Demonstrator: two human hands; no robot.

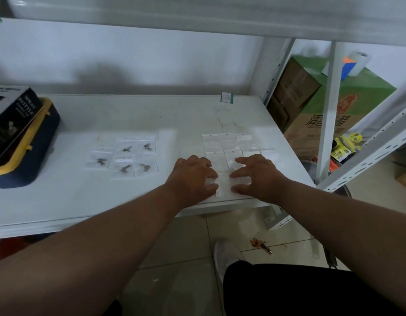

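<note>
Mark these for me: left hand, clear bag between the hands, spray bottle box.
left hand (193, 176): head view, back of the hand.
clear bag (223, 187): head view, strip showing between the hands.
spray bottle box (17, 124): head view, dark lettered side.

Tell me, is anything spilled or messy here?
Yes. A reddish-brown crumbly mess lies on the floor tiles, beside a small dark stick-like thing. It looks spilled. The clear bags lie in neat rows.

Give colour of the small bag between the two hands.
Clear, colourless plastic bag; head view shows it best, on the white table.
</note>
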